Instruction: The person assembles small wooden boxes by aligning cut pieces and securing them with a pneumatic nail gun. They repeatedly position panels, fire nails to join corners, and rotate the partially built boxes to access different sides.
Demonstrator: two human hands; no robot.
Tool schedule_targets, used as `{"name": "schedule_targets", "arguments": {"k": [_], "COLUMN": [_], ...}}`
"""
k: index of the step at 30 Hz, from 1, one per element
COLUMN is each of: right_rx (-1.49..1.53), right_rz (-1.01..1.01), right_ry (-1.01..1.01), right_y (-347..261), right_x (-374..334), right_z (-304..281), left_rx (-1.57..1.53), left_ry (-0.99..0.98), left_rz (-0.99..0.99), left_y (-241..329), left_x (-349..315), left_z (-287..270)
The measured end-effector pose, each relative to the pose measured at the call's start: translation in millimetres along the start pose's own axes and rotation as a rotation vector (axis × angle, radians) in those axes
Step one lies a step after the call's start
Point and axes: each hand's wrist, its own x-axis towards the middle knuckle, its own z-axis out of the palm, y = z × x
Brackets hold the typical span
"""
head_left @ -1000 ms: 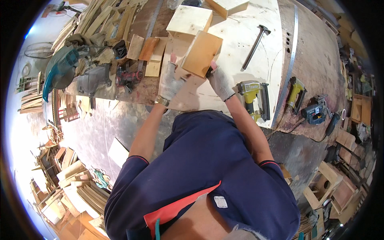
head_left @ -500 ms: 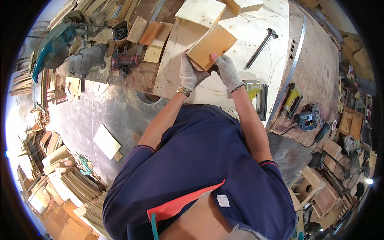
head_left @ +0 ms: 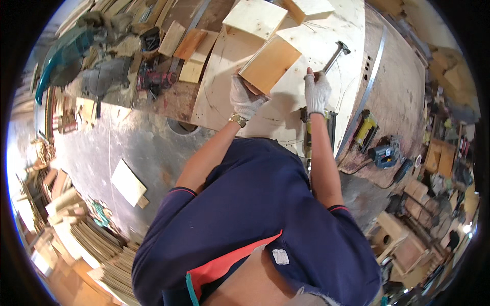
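Note:
My left hand (head_left: 247,99), in a pale knit glove, grips the near left corner of a wooden box-like piece (head_left: 271,64). Its orange-brown face is turned up and it is tilted above the plywood sheet (head_left: 286,112). Right of it, my gloved right hand (head_left: 317,91) is curled around the lower handle of a hammer (head_left: 333,60), with the thumb pointing up. The hammer's head lies toward the far right. Beneath my right wrist is a yellow-green nail gun (head_left: 308,135), partly hidden by the forearm.
Pale wooden boxes (head_left: 255,19) stand at the far edge. Wood offcuts (head_left: 191,44), a red drill (head_left: 155,77) and a teal circular-blade saw (head_left: 64,64) are to the left. Another yellow nail gun (head_left: 366,130) and a blue jigsaw (head_left: 386,154) lie right of a metal strip (head_left: 376,76).
My right hand has let go of the wooden piece and moved right onto the hammer handle. My left hand still holds the piece in nearly the same place.

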Motion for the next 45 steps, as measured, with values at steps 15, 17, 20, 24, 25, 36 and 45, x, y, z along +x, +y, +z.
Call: {"name": "schedule_targets", "arguments": {"k": [15, 17, 20, 24, 25, 36, 45], "right_rx": [0.909, 0.992, 0.760, 0.924, 1.013, 1.417, 1.291], "right_rz": [0.133, 0.190, 0.033, 0.375, 0.414, 0.479, 0.491], "right_ry": [-0.136, -0.220, 0.046, -0.153, -0.135, 0.200, 0.387], "right_y": [79, 60, 23, 6, -4, -30, -30], "right_x": [-49, -98, -140, -191, -199, -248, -243], "right_z": [-31, -39, -38, -22, -20, 52, 45], "left_rx": [0.816, 1.002, 1.153, 1.395, 1.406, 1.153, 1.071], "left_ry": [0.049, 0.027, 0.012, 0.060, 0.061, 0.091, 0.165], "left_rz": [0.401, 0.560, 0.656, 0.318, 0.226, 0.625, 0.734], "left_y": [-34, -41, -73, -78, -70, -68, -76], "left_x": [8, 15, 25, 24, 20, 18, 28], "left_z": [-10, -22, -48, -39, -30, -22, -26]}}
